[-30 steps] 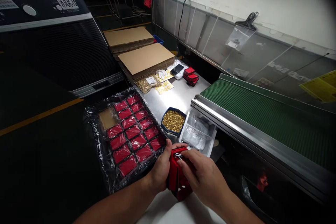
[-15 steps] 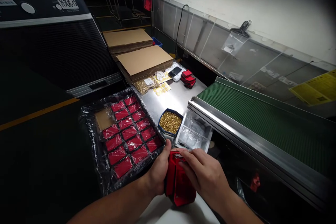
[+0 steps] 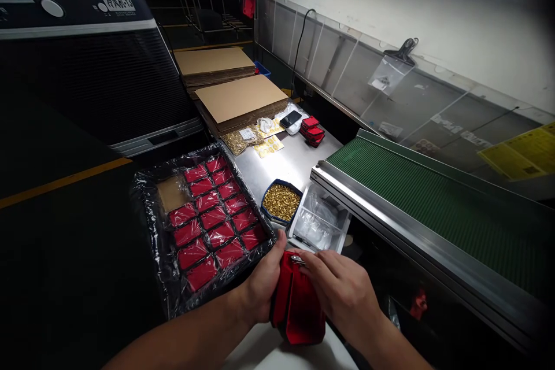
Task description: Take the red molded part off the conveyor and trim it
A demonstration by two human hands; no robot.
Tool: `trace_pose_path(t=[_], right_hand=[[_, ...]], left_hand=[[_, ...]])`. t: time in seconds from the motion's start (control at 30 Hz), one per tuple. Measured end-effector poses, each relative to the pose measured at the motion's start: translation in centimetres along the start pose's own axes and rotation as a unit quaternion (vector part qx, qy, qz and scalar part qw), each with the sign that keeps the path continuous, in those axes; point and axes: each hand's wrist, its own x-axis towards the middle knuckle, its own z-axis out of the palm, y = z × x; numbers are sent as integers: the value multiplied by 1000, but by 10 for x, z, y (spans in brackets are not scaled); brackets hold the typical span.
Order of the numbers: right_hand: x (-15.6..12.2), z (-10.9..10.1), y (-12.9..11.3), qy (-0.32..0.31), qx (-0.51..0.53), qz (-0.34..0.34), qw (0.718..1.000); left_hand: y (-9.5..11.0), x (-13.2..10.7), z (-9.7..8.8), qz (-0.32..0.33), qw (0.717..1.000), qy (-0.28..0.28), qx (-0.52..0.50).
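Observation:
My left hand (image 3: 263,284) is wrapped round the left side of an open red case (image 3: 305,312) with a dark outer side, its thumb pointing up along the edge. On the case's top edge sits a small shiny metal piece (image 3: 297,259), and the bent fingers of my right hand (image 3: 342,286) press together beside it. Whether those fingertips pinch the metal piece or the case's edge is hidden. Just beyond my hands stands a dark blue bowl (image 3: 262,211) of small gold-coloured metal parts (image 3: 281,201). White fabric or a white surface (image 3: 277,352) shows below the case.
At left, a plastic-lined tray (image 3: 150,243) holds rows of red pieces (image 3: 214,219) and a cardboard piece (image 3: 173,193). A white bin (image 3: 344,240) of clear bags adjoins a green conveyor belt (image 3: 425,196). Cardboard stacks (image 3: 243,98), a phone (image 3: 290,119) and red cases (image 3: 312,130) lie farther back.
The right fingers have shifted slightly, leaving more of the small metal piece showing. The red case has tilted a little in the left hand's hold, and the view has moved slightly.

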Motion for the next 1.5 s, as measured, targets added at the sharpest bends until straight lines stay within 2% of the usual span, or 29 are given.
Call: trace_pose_path(t=[0.13,0.3,0.33,0.37,0.4,0.43,0.5,0.53,0.57,0.6,0.63,0.7,0.77,0.9,1.0,1.1,1.23,1.33,1.4,1.43,1.5], right_hand=[[-12,-7,-2,86,112,58,988],[-26,11,-17,157,217,-13,963],[-26,16,-19,177,241,4,954],[-24,19,-19,197,275,51,940],[-21,22,-19,218,323,123,913],[-17,24,-18,241,382,213,866],[-8,24,-14,284,494,372,733],[-4,24,-11,302,531,421,671],[0,23,-9,320,550,455,623],[3,23,-7,336,559,473,592],[4,23,-6,351,563,481,573],[5,23,-6,363,578,485,546],[4,23,-8,366,597,488,521],[2,25,-10,358,626,488,492],[-1,27,-10,342,638,477,499],[-4,27,-8,343,640,477,495],[-1,25,-6,344,682,476,435],[2,25,-4,328,710,462,418],[2,22,-4,327,695,468,436],[2,20,-4,325,677,473,461],[1,13,-1,290,630,471,545]], left_hand=[[1,-2,-1,9,999,46,3],[-2,4,0,17,997,61,-50],[-3,6,0,25,996,78,-37],[-3,7,0,49,993,107,-6],[-4,7,-1,91,984,147,46],[-4,6,-2,147,964,186,120],[-5,-1,-1,273,886,224,301],[-6,-5,0,320,839,214,385],[-7,-10,2,349,799,188,452],[-8,-14,4,364,770,157,499],[-9,-18,6,371,753,131,528],[-11,-23,9,374,736,111,553],[-12,-24,11,372,725,113,568],[-11,-20,11,375,693,105,606],[-12,-18,12,388,674,124,616],[-14,-17,16,375,672,147,621],[-18,-18,19,353,683,135,625],[-18,-21,20,371,672,129,628],[-15,-23,22,373,659,124,642],[-12,-25,22,364,651,114,657],[-6,-27,23,328,636,89,693]])
